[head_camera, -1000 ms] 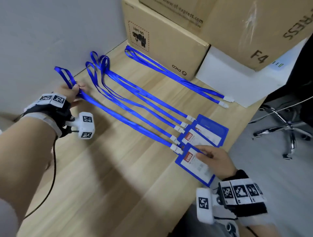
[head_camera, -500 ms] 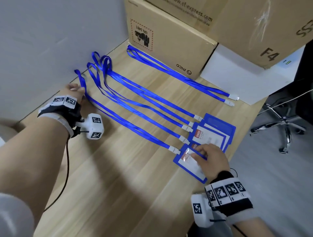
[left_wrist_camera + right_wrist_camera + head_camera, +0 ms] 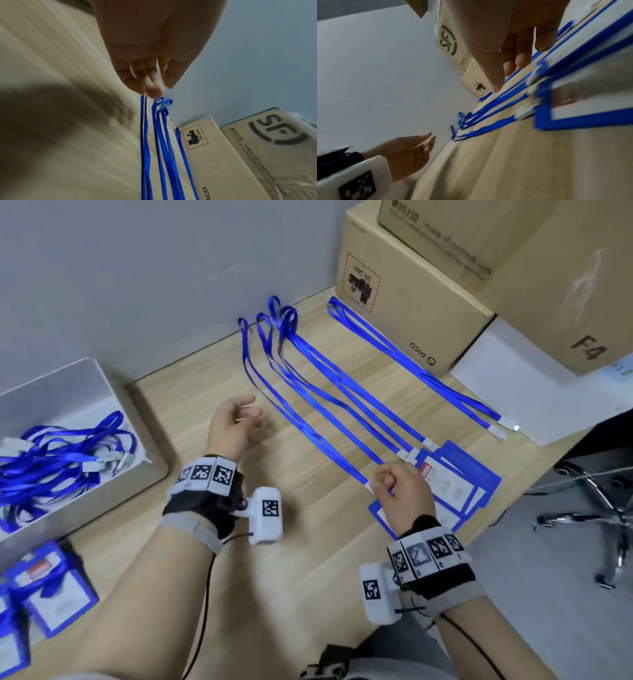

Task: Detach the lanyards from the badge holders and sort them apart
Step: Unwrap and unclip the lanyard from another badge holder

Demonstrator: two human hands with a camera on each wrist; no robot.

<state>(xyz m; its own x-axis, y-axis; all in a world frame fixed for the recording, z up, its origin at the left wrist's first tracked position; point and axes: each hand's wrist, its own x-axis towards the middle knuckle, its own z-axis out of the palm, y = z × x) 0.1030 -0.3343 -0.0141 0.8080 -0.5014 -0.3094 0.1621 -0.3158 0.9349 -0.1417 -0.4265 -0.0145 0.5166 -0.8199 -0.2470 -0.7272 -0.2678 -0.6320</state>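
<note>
Three blue lanyards (image 3: 301, 422) lie stretched out on the wooden table (image 3: 308, 559). Each is clipped to one of the overlapping blue badge holders (image 3: 459, 474) at the right. My right hand (image 3: 397, 487) hovers over the nearest holder (image 3: 376, 512), with curled fingertips at that lanyard's white clip (image 3: 369, 485). In the right wrist view the right hand (image 3: 513, 60) has thumb and fingers apart with nothing between them. My left hand (image 3: 236, 419) floats open beside the nearest lanyard, holding nothing. In the left wrist view the left hand (image 3: 154, 81) points at the lanyard loops (image 3: 163, 105).
A white bin (image 3: 102, 385) at the left holds several loose lanyards (image 3: 61, 460). A stack of badge holders (image 3: 51, 601) lies at the bottom left. One detached lanyard (image 3: 411, 368) lies by the cardboard boxes (image 3: 411, 302). An office chair (image 3: 599, 491) stands past the table's right edge.
My left hand let go of the lanyard loop and drew back, open. My right hand shifted from lying flat on the holder to the clip. The head view swung left, bringing the bin into sight.
</note>
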